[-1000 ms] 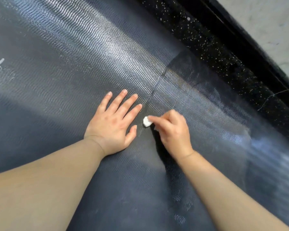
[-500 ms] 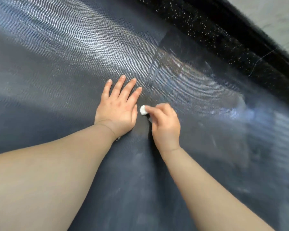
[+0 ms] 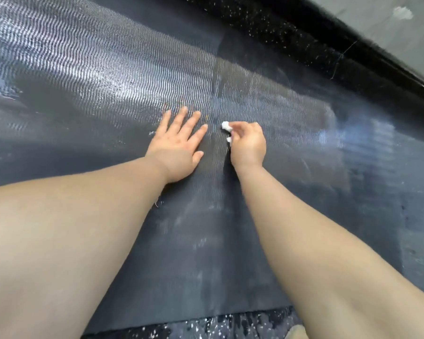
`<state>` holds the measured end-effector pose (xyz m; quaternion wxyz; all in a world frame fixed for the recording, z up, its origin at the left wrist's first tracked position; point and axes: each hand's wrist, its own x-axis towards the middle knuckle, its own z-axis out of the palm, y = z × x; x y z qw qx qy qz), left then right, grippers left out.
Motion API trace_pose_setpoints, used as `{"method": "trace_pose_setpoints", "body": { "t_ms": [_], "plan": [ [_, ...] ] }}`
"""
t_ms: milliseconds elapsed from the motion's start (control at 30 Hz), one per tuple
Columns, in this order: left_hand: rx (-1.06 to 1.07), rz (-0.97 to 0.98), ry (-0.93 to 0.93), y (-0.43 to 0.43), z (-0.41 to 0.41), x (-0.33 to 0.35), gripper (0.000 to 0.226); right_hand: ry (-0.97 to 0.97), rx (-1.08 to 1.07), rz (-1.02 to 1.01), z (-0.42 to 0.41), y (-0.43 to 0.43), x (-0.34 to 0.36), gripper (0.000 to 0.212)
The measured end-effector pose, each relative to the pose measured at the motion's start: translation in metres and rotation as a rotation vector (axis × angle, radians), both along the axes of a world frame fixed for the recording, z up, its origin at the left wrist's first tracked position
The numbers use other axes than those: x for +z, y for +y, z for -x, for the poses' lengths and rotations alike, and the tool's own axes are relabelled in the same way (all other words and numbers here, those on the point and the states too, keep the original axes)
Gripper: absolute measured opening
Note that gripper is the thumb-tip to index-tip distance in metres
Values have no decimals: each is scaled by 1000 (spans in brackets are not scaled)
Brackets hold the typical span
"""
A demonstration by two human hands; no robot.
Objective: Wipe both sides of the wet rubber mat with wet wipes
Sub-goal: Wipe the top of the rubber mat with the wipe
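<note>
1. Rubber mat (image 3: 206, 253) lay flat on the speckled floor (image 3: 206, 326). Its near edge showed at the bottom, w/ a dull, streaky patch btwn the forearms.
2. Left hand (image 3: 179, 150) was pressed flat on the mat, fingers (image 3: 192, 123) straight & spread wide, holding nothing. Prob. steadying it.
3. Right hand (image 3: 249, 148) sat just beside it, fingers curled tight, pinching a small balled wipe (image 3: 226, 126).
4. Wipe poked out past those fingertips toward the left hand, w/ a second white bit lower by the thumb. A narrow gap kept it off the left fingers. It was at or just above the mat; contact unclear.
5. Farther off, the ribbed face shone wet in broad bands, esp. far left.
6. Judged progress: partway on this face at best, since the wipe was tiny vs. the mat. The glossy far area looked undone. Underside was hidden, so can't tell if it was wiped.
</note>
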<state>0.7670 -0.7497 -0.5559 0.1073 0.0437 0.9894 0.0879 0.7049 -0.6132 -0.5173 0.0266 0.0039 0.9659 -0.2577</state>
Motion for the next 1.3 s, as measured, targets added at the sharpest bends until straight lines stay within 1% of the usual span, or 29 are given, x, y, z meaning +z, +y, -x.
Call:
{"method": "trace_pose_setpoints", "body": {
  "t_ms": [33,100,200,333,400,467,533,600,667,733,800,900,967,1067,1167,1233,1300],
  "plan": [
    [-11,-18,22,-1,-8,-1,63,20,14,-46,-6,-4,-3,19],
    [-7,-52,58,-1,-22,0,62,20,126,-111,-36,-4,-3,20],
    [-11,-30,67,2,-38,1,62,5,322,-106,-108,17,3,24],
    [-53,0,55,1,-54,1,61,-107,449,-138,-198,59,13,35],
    [-85,7,52,0,-62,2,62,-166,547,-132,-210,69,19,36],
    [-102,8,55,-1,-69,2,63,-168,601,-119,-191,68,25,32],
    [-109,-3,52,-3,-72,3,63,-108,499,-94,-153,55,27,29],
    [-112,-9,48,-4,-72,4,63,-24,303,-40,-105,37,23,27],
    [-113,-9,39,-5,-71,4,63,-37,135,2,-63,18,15,24],
    [-116,-5,34,-5,-71,4,63,-67,70,-54,-48,9,3,25],
    [-112,-17,40,-5,-72,4,62,-38,79,-107,-63,6,-4,26],
    [-80,-40,45,-3,-77,5,59,30,277,-83,-131,19,0,28],
    [-65,-31,37,1,-85,7,58,-22,393,-77,-183,39,6,30],
    [-72,-2,23,6,-99,8,59,-161,512,-73,-252,72,16,37],
    [-107,25,19,4,-110,8,60,-217,634,-69,-273,93,29,40],
    [-129,37,18,1,-114,6,61,-179,582,6,-250,93,33,41],
    [-154,48,7,-1,-118,7,62,-148,417,83,-212,82,33,36]
  ]
}}
